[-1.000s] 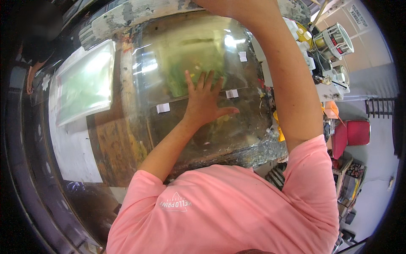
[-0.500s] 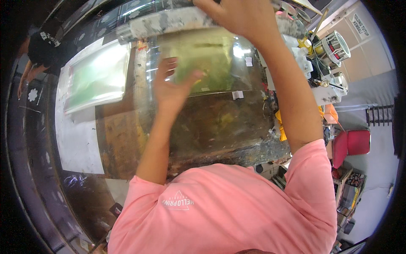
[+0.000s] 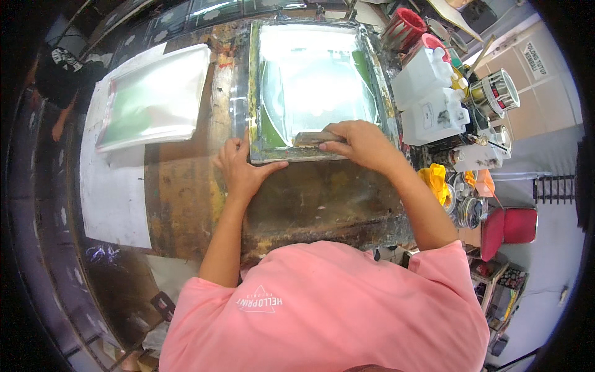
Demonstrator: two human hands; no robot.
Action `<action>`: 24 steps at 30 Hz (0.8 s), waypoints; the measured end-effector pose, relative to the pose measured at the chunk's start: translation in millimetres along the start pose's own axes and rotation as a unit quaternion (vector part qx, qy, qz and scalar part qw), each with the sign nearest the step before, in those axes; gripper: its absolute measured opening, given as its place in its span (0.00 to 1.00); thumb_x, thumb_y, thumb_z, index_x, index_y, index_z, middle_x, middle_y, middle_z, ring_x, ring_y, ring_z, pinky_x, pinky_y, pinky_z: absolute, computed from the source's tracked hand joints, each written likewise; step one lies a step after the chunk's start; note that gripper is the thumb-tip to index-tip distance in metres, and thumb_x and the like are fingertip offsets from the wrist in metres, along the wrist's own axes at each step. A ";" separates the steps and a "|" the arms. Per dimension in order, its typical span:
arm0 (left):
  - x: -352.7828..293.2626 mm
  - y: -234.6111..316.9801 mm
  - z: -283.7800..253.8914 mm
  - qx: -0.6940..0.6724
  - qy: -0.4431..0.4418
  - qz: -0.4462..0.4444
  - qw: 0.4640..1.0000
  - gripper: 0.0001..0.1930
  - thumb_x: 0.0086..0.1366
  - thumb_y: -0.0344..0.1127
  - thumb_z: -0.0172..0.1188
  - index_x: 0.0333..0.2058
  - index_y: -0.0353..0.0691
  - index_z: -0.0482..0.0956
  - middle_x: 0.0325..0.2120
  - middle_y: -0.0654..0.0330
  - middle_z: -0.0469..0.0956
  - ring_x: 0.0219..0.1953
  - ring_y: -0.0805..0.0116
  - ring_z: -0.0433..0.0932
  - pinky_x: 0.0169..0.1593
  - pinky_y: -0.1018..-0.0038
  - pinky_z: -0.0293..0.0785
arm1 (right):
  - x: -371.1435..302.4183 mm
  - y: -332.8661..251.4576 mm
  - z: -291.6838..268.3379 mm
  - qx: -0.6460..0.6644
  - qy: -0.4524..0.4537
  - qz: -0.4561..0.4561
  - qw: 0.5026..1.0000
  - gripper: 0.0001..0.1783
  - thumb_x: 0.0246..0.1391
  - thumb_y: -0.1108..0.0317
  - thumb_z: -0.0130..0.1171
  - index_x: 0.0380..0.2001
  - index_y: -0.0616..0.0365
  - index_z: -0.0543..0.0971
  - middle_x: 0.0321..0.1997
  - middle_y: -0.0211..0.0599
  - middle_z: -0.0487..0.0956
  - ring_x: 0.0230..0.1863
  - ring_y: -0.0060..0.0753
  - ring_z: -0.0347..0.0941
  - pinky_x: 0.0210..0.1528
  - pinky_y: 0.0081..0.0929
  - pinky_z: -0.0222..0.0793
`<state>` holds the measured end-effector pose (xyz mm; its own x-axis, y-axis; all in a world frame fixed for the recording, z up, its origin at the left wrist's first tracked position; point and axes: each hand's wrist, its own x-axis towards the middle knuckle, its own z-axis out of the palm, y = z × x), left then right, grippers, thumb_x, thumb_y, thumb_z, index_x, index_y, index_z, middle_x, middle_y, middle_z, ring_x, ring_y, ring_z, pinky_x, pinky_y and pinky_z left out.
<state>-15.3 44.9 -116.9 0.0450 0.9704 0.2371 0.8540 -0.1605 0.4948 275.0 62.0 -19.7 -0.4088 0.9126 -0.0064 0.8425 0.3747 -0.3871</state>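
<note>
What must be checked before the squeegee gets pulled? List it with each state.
1. Frame down flat on the table: ok.
2. Left hand pressing the frame's near corner: ok.
3. Right hand gripping the squeegee: ok.
4. Squeegee inside the frame, at its near edge: ok.
5. Enough green ink on the mesh: cannot tell.
6. Sheet placed under the mesh: cannot tell.

Stained, paint-worn worktable [image 3: 322,204] at frame centre. White paper sheet [image 3: 111,198] laid at left. Cluttered shelf with white jugs [image 3: 431,93] at upper right. Red stool [image 3: 508,226], grey floor [image 3: 545,273] at right.
</note>
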 end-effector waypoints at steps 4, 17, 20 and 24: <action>-1.6 -4.7 5.3 0.023 -0.004 0.003 1.000 0.58 0.33 0.71 0.81 0.62 0.41 0.79 0.48 0.57 0.74 0.57 0.56 0.69 0.64 0.56 0.53 | -12.9 -4.3 35.2 -0.065 0.043 -0.009 0.997 0.22 0.60 0.44 0.64 0.45 0.51 0.84 0.38 0.38 0.83 0.42 0.47 0.81 0.42 0.43 0.78; 2.6 -8.2 3.6 -0.016 0.019 0.047 0.999 0.62 0.34 0.71 0.80 0.67 0.42 0.75 0.42 0.61 0.73 0.50 0.60 0.69 0.60 0.57 0.53 | 172.8 104.1 29.1 -0.162 0.166 -0.048 0.972 0.27 0.62 0.34 0.58 0.43 0.45 0.86 0.39 0.37 0.85 0.43 0.44 0.82 0.41 0.46 0.80; 2.6 -8.2 5.3 -0.027 0.032 0.048 0.998 0.63 0.34 0.71 0.80 0.69 0.42 0.73 0.41 0.61 0.74 0.49 0.60 0.70 0.59 0.57 0.54 | 204.9 119.2 -5.8 -0.120 0.042 -0.015 0.992 0.35 0.61 0.27 0.53 0.44 0.46 0.86 0.39 0.39 0.86 0.45 0.47 0.83 0.44 0.48 0.79; 1.8 -10.6 9.8 -0.073 0.044 0.058 0.995 0.65 0.37 0.71 0.80 0.70 0.37 0.69 0.36 0.62 0.76 0.44 0.62 0.71 0.56 0.60 0.57 | 230.1 126.8 -24.2 -0.085 0.084 -0.023 0.993 0.30 0.63 0.32 0.56 0.44 0.46 0.86 0.34 0.39 0.84 0.40 0.49 0.81 0.41 0.47 0.75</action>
<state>-19.2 50.1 -129.8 0.0880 0.9251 0.3693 0.7604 -0.3019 0.5750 296.3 323.4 -47.9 -0.3953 0.9031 0.1677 0.8775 0.4253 -0.2217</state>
